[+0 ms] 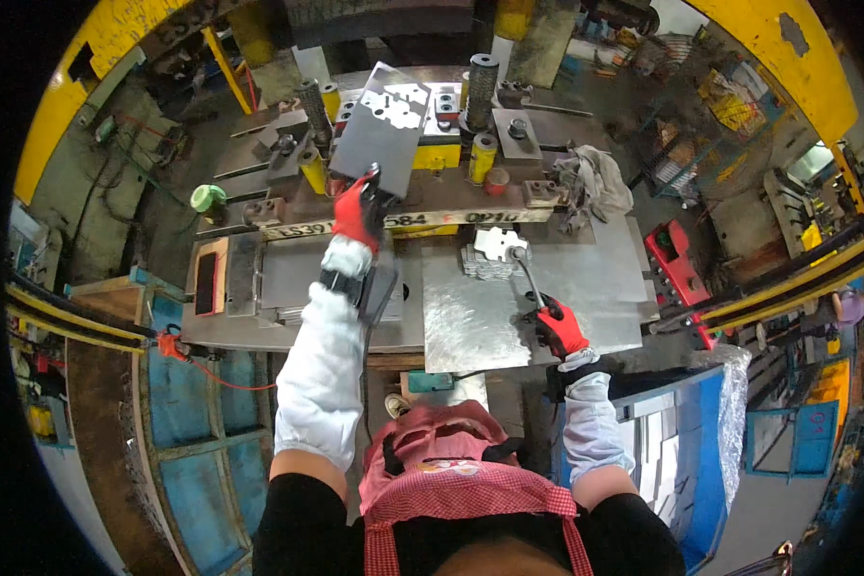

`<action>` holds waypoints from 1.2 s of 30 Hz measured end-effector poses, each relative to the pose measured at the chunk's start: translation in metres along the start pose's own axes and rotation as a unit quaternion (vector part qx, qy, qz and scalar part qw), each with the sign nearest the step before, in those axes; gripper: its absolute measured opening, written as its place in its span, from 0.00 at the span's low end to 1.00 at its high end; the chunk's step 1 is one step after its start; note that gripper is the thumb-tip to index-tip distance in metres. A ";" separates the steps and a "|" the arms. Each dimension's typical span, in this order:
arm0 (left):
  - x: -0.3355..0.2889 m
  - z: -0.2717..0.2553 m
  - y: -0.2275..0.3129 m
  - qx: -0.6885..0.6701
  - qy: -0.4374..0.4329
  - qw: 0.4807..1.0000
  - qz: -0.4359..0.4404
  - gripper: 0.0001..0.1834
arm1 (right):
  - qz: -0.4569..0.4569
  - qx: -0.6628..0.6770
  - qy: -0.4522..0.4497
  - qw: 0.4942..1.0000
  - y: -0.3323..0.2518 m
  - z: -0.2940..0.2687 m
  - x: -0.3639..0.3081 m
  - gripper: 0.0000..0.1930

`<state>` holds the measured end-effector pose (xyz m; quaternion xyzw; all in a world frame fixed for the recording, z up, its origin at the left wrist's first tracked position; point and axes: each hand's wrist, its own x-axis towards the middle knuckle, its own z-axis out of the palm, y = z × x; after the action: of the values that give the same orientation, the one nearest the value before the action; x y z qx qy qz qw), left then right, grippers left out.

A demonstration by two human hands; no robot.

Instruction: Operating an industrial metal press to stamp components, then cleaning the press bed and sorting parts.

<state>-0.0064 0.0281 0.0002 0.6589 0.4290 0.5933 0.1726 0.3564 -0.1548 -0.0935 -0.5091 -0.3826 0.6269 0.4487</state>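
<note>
The step in hand looks like working flat stock at a press die — the left hand minds the sheet while the right deals with a cut blank. The left hand (359, 213), in a red and black glove, seems to have its fingers closed on the near edge of a grey metal sheet (367, 144), which lies askew over the left part of the die set (514, 204); whether it rests there or is held up, I cannot tell. Pale, blank-shaped patches show toward its far end, openings or loose pieces.

The right hand (560, 328), gloved alike, is wrapped round a round-headed rod (531, 281). The rod's head meets the top of a stack of cut blanks (491, 263) near the far edge of a bright steel plate (470, 326), which covers the right front part of the tabletop (235, 331). Flat sheets (302, 274) lie toward the tabletop's left, before the die.

As I judge it, the next move calls for freeing the rod from the top blank without upsetting the stack — and for setting the sheet straight, left fingers clear of the die
</note>
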 end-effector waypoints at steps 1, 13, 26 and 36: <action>-0.006 -0.019 0.003 -0.069 0.033 0.996 -0.043 0.11 | -0.002 -0.028 0.029 0.999 0.003 -0.006 0.004 0.21; 0.027 -0.162 0.137 0.176 -0.293 0.930 -0.137 0.14 | -0.276 -0.311 -0.089 0.905 -0.141 0.085 -0.047 0.29; 0.021 -0.095 0.073 -0.265 -0.450 0.840 -0.148 0.22 | -0.011 0.050 -0.231 0.972 -0.128 0.125 -0.065 0.37; -0.057 -0.025 0.071 -0.613 -0.169 0.672 -0.380 0.29 | -0.112 0.029 -0.221 0.968 -0.175 0.158 0.116 0.19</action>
<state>-0.0001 -0.0633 0.0220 0.2745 0.1458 0.4848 0.8175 0.2224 0.0052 0.0656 -0.2985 -0.5083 0.6804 0.4355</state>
